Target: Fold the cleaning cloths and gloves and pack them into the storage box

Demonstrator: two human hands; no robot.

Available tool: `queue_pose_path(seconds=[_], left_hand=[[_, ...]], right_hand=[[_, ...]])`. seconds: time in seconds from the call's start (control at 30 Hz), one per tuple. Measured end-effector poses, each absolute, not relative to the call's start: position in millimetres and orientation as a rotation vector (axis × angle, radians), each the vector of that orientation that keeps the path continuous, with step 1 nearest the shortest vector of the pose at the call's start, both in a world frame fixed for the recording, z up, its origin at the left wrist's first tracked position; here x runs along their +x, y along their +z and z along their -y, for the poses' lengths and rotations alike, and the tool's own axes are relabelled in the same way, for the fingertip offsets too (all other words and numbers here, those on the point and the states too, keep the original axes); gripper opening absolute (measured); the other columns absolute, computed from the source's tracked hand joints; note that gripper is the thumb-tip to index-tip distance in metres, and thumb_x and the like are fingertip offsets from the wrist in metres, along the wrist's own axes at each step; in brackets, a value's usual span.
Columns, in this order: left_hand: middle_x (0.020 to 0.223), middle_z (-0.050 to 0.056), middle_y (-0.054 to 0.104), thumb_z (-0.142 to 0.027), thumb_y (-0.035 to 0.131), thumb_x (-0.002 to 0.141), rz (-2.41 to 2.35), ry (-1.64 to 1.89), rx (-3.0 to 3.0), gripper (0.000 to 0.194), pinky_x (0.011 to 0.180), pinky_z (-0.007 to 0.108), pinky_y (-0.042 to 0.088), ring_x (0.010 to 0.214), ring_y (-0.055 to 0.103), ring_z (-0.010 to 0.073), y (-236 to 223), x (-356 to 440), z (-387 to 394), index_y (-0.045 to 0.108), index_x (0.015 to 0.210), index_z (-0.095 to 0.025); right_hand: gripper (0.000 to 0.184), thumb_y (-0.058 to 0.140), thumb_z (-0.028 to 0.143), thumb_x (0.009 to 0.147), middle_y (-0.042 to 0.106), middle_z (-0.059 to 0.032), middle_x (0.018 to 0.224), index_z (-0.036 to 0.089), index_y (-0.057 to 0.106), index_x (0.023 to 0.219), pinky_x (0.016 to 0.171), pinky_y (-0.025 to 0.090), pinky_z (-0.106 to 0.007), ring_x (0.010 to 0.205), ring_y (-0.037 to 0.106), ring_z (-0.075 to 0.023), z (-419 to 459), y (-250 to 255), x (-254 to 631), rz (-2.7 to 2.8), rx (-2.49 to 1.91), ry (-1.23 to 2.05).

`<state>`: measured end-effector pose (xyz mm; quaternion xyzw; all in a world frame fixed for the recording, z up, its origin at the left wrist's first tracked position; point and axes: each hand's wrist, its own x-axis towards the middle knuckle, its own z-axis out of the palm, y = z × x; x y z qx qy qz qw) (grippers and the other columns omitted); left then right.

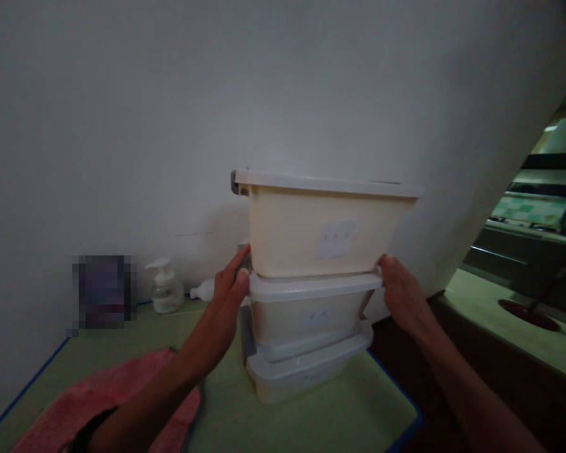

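Three cream plastic storage boxes with white lids stand stacked against the wall. The largest, the top box [283, 233], bears a pale paper label. Under it, the middle box [283, 321] sits at a slight angle to the bottom box [287, 387]. My left hand [229, 286] is closed on the left end of the middle box, thumb at its lid. At the opposite end, my right hand [399, 289] grips the lid's right edge, just below the top box. The fingertips behind both ends are partly hidden.
A pink cloth [136, 384] lies on the blue-edged green table [236, 421]. Along the wall stand a clear pump bottle [166, 289] and a blurred-out dark item [102, 290], and a white bottle [202, 289] lies there. A kitchen counter [500, 245] is at right.
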<state>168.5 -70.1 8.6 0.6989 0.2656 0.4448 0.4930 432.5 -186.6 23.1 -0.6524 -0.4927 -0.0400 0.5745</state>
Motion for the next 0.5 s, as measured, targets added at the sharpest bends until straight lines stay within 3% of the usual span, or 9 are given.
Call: queue_pose_path(seconds=[0.13,0.27,0.37,0.5], left_hand=[[0.155,0.004,0.022,-0.055,0.032,0.091,-0.609,1.197,1.845,0.063,0.117,0.039,0.013,0.143,0.014,0.027,-3.9,170.0,72.7,0.023,0.145,-0.026],[0.159,0.003,0.003,-0.056,0.046,0.085,-0.497,1.071,1.89,0.092,0.116,0.043,0.018,0.143,0.012,0.0286,-36.0,169.3,76.7,-0.018,0.146,-0.029],[0.158,0.009,0.004,-0.056,0.063,0.074,-0.558,0.939,2.002,0.109,0.116,0.05,0.014,0.143,0.01,0.0347,-62.2,168.5,81.8,-0.013,0.147,-0.027],[0.158,0.014,0.001,-0.05,0.069,0.07,-0.691,0.886,2.064,0.112,0.114,0.056,0.012,0.142,0.009,0.0384,-75.7,168.2,86.5,-0.007,0.148,-0.024]], right_hand=[[0.061,0.03,0.074,0.081,0.065,-0.0097,0.105,0.027,0.064,0.097,0.095,0.041,-0.047,0.107,0.055,-0.0307,177.5,15.5,435.1,1.073,-1.479,-0.021],[0.072,0.007,0.072,0.083,0.062,-0.0059,0.123,0.032,0.05,0.125,0.086,0.05,-0.045,0.113,0.057,-0.0274,169.1,-2.3,434.4,0.974,-1.353,0.168],[0.073,0.015,0.076,0.08,0.064,-0.0049,0.122,0.033,0.051,0.126,0.095,0.046,-0.045,0.124,0.05,-0.0271,164.7,-26.8,431.1,0.894,-1.325,0.278],[0.072,0.029,0.078,0.076,0.067,-0.0059,0.118,0.031,0.056,0.124,0.105,0.037,-0.047,0.126,0.048,-0.0278,163.1,-50.6,429.7,0.801,-1.333,0.375]])
